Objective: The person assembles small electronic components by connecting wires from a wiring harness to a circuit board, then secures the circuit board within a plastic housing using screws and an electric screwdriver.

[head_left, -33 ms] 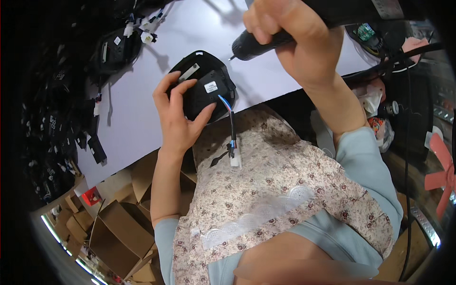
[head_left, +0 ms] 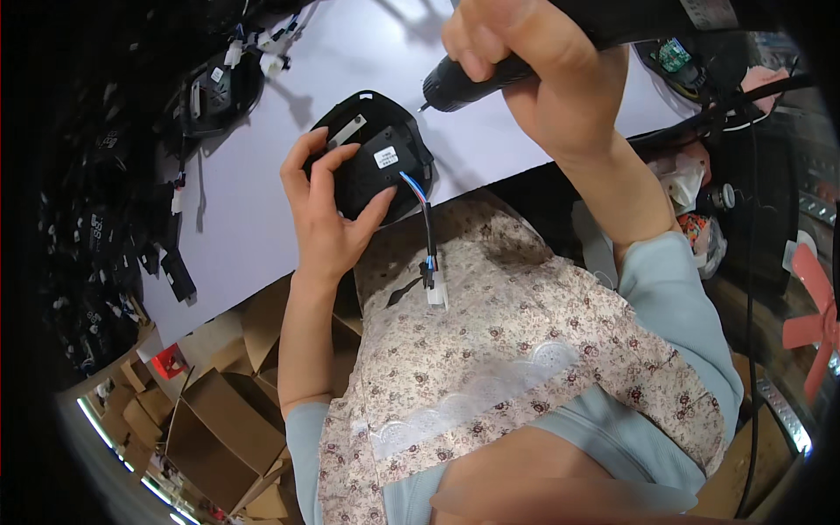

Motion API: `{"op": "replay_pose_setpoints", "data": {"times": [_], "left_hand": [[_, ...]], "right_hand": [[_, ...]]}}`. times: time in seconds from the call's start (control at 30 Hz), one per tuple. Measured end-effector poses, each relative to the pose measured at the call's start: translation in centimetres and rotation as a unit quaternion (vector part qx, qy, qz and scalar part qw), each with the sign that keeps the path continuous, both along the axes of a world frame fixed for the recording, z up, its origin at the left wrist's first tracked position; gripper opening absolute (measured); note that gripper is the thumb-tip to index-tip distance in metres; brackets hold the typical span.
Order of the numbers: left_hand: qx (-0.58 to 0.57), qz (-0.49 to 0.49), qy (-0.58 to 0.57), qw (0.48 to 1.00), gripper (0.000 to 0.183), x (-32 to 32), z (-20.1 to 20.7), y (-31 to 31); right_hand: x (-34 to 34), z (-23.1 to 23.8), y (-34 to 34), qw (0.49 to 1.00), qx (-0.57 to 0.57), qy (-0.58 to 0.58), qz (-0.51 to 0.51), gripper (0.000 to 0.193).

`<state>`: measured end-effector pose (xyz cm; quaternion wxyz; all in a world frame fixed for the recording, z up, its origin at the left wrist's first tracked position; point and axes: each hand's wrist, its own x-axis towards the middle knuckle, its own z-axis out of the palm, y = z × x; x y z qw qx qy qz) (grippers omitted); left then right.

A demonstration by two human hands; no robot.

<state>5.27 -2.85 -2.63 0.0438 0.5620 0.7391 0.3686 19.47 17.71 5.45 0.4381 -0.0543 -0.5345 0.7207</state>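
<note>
A rounded black plastic housing [head_left: 374,180] lies at the table's near edge, inner side up, with a white label and a light metal strip on it. My left hand [head_left: 325,210] grips it from the left, fingers over the far left rim and thumb on the near part. From the housing a sleeved cable [head_left: 430,229] with blue and red wires runs down to a white connector [head_left: 437,294] over my floral apron. In my right hand [head_left: 560,79] is a black power screwdriver [head_left: 451,87]. Its bit points left, just right of the housing and apart from it.
Another black housing [head_left: 220,92] and white connectors [head_left: 273,64] lie at the far left, beside a dark heap of parts [head_left: 96,219]. A housing with a green circuit board [head_left: 673,56] sits far right. Cardboard boxes [head_left: 229,433] stand below left; a pink fan [head_left: 814,324] is at right.
My right hand and the screwdriver have shifted very slightly left. My left hand keeps its grip on the housing, which has barely moved.
</note>
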Motion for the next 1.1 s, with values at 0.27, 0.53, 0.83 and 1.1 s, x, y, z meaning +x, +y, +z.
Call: {"op": "replay_pose_setpoints", "data": {"times": [0.27, 0.53, 0.83, 1.1], "left_hand": [[-0.017, -0.013, 0.003, 1.0, 0.057, 0.1, 0.0, 0.8], [-0.015, 0.002, 0.006, 1.0, 0.057, 0.2, -0.2, 0.6], [-0.011, 0.003, 0.009, 1.0, 0.057, 0.1, -0.5, 0.6], [-0.014, 0.017, -0.01, 1.0, 0.059, 0.5, -0.1, 0.7]], "right_hand": [[-1.5, -3.1, 0.3, 0.992, 0.127, 0.025, -0.003, 0.026], [-2.0, -3.1, -1.2, 0.997, 0.057, 0.008, 0.048, 0.027], [-3.9, -4.3, -1.7, 0.988, 0.135, 0.046, 0.062, 0.018], [-3.4, -2.4, -1.5, 0.973, 0.203, -0.062, 0.09, 0.025]]}}
